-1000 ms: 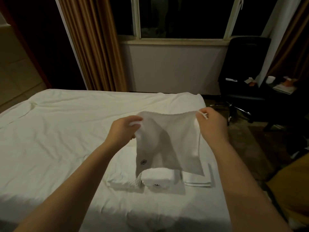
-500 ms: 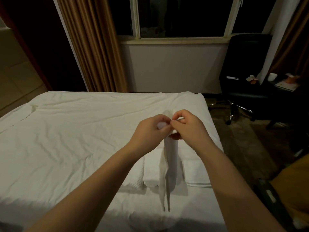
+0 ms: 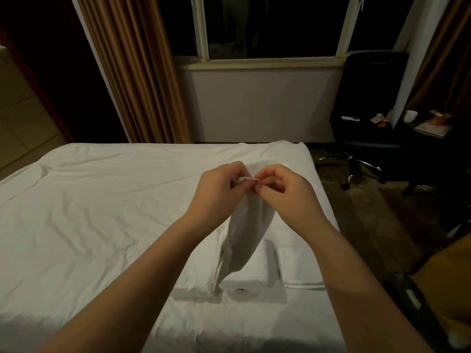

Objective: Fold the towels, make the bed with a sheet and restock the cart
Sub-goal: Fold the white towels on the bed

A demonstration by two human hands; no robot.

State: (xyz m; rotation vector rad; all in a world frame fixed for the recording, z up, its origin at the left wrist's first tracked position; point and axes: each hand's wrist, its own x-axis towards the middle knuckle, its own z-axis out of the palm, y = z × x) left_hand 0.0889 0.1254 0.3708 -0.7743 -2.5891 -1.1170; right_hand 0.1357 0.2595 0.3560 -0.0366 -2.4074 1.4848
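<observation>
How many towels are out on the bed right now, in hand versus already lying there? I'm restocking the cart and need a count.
Towel held up in both hands: 1, the hanging towel, pinched at its top by the left hand and right hand.
Towels lying on the bed: 3, the waffle towel, the middle towel and the striped towel.
Total: 4 towels.

a small white towel [image 3: 244,235] hangs doubled in the air, its top corners pinched together. under it, folded white towels [image 3: 257,271] lie side by side on the white-sheeted bed [image 3: 102,212].
</observation>
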